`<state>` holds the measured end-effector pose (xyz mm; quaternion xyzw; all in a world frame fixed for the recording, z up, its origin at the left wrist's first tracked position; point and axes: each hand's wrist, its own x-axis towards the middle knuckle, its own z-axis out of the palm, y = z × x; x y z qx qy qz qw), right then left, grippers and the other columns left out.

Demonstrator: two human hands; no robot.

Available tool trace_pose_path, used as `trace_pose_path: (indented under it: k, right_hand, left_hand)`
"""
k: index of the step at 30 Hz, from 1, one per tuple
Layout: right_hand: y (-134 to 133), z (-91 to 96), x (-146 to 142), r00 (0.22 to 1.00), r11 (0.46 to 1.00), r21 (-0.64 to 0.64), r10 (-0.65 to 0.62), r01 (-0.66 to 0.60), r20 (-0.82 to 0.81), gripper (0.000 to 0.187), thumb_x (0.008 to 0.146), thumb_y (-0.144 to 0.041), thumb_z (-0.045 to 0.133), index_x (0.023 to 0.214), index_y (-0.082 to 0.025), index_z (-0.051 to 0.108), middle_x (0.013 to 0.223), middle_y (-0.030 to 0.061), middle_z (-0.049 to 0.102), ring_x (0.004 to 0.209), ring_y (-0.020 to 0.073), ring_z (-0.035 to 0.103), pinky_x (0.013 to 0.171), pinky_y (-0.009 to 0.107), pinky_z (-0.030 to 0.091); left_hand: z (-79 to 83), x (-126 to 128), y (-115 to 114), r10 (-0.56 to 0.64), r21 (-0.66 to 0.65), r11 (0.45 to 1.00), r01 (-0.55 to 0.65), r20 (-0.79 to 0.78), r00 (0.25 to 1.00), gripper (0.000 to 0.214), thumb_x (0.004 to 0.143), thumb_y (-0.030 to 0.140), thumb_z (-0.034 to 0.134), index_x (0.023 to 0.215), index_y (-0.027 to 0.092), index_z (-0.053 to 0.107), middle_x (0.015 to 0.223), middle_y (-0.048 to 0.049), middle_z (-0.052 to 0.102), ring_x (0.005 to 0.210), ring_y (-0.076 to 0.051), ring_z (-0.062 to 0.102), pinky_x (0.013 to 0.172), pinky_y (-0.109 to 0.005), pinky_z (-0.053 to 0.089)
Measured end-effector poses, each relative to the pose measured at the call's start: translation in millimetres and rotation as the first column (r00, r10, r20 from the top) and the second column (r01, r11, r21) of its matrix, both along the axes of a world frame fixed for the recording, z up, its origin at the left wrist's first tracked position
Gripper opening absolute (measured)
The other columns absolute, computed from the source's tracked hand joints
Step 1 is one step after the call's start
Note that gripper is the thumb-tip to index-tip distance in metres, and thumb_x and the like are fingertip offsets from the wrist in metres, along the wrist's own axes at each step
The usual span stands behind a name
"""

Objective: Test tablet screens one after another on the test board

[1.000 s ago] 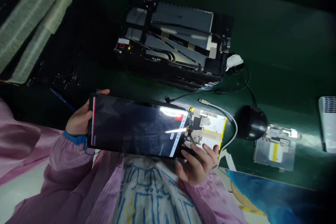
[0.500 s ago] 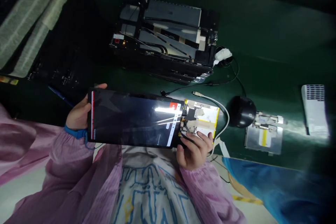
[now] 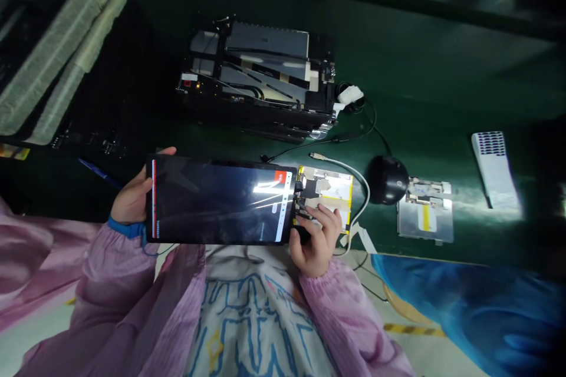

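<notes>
I hold a dark tablet [image 3: 216, 200] flat in front of me, its glossy screen showing a red stripe at the left end and a white strip at the right. My left hand [image 3: 130, 200] grips the tablet's left edge, thumb over the top corner. My right hand [image 3: 316, 238] is curled at the tablet's right end, fingers resting on a yellow-edged circuit assembly [image 3: 329, 191] that joins that end. A blue band circles my left wrist.
A stack of opened tablet chassis [image 3: 260, 79] lies further back on the green table [image 3: 442, 82]. A black dome [image 3: 389, 179], a metal plate [image 3: 425, 218], a white cable [image 3: 360, 185], a white vented device [image 3: 494, 168] and a blue pen [image 3: 99, 172] lie around.
My right hand has slid inward and curled tighter onto the circuit assembly. The tablet stays held; the view has shifted so the table items sit further left.
</notes>
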<state>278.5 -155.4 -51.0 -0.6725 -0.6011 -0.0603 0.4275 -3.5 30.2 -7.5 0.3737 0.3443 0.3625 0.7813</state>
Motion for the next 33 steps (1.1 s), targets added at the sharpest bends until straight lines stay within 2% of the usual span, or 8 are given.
trace_pose_path:
  k: [9,20,27,33]
  right_hand:
    - [1.4,-0.4,2.5,0.998,0.998,-0.029,0.058,-0.058,-0.019,0.02,0.081,-0.026,0.056,0.099,-0.02,0.057,0.106,0.0083,0.061,0.113,0.0294,0.053,0.105,0.058,0.029]
    - [5.7,2.7,6.1,0.989,0.974,-0.171,0.144,-0.148,-0.036,0.042,0.081,-0.043,0.053,0.115,-0.019,0.052,0.122,0.0138,0.052,0.123,0.0354,0.043,0.103,0.061,0.029]
    - [9.1,6.0,7.2,0.984,0.945,-0.278,0.177,-0.174,-0.015,0.059,0.078,-0.056,0.051,0.121,-0.016,0.047,0.133,0.0188,0.041,0.132,0.0414,0.03,0.102,0.066,0.025]
    - [9.7,7.6,8.5,0.983,0.932,-0.316,0.184,-0.178,-0.01,0.065,0.075,-0.059,0.051,0.124,-0.016,0.044,0.138,0.0197,0.036,0.133,0.0422,0.027,0.103,0.066,0.024]
  left_hand:
    - [5.7,3.6,2.2,0.004,0.009,1.0,-0.003,-0.04,0.999,0.05,0.074,0.031,0.074,0.122,0.025,0.061,0.1,0.002,0.073,0.088,-0.013,0.068,0.077,-0.02,0.055]
    - [6.8,3.9,1.3,-0.021,0.005,1.0,0.021,-0.019,1.0,0.052,0.076,0.029,0.073,0.125,0.023,0.058,0.102,0.0019,0.072,0.087,-0.013,0.068,0.079,-0.021,0.054]
    - [3.7,2.6,0.6,-0.015,-0.006,1.0,0.015,-0.022,1.0,0.054,0.077,0.029,0.071,0.128,0.022,0.054,0.104,0.0002,0.07,0.09,-0.015,0.067,0.081,-0.024,0.052]
    - [6.1,3.9,0.6,-0.001,-0.014,1.0,0.0,-0.048,0.999,0.055,0.076,0.029,0.071,0.127,0.022,0.053,0.103,0.0001,0.07,0.089,-0.016,0.065,0.082,-0.026,0.049]
